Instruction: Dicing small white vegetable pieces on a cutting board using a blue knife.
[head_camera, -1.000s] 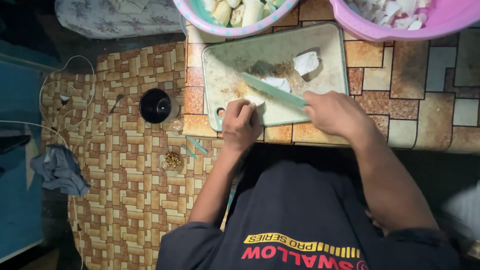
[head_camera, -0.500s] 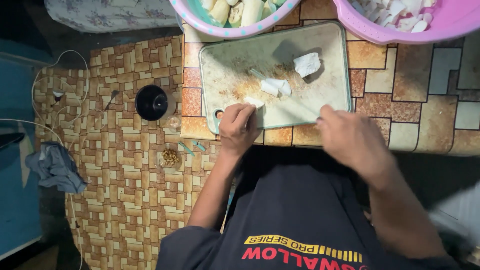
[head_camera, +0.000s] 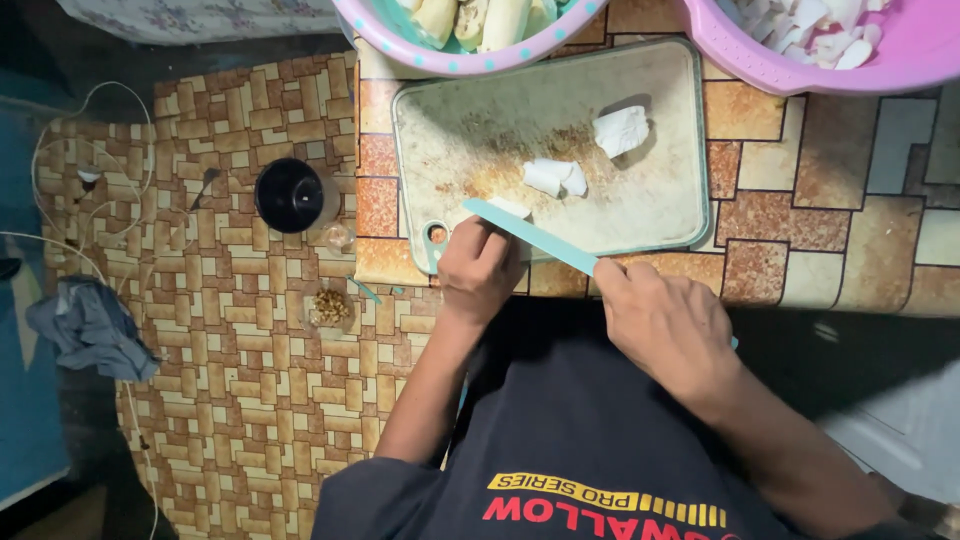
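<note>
A pale cutting board (head_camera: 660, 120) lies on the patterned floor in front of me. My right hand (head_camera: 665, 325) grips a teal knife (head_camera: 530, 235) whose blade reaches left over the board's near edge. My left hand (head_camera: 478, 270) rests at the board's near left corner, fingers curled on a small white piece (head_camera: 508, 207) under the blade tip. Two white cut chunks, one in the middle (head_camera: 556, 177) and one farther back (head_camera: 621, 130), lie on the board.
A teal-rimmed pink bowl (head_camera: 400, 40) of peeled pieces and a pink basin (head_camera: 800, 72) of cut white pieces stand beyond the board. A black round cup (head_camera: 290, 195), a small lid with crumbs (head_camera: 330, 305), white cables (head_camera: 60, 170) and a grey cloth (head_camera: 90, 330) lie at left.
The view has shifted slightly. My right hand drew back toward me, then brought the knife blade over the piece at my left fingers. A cut chunk now lies mid-board.
</note>
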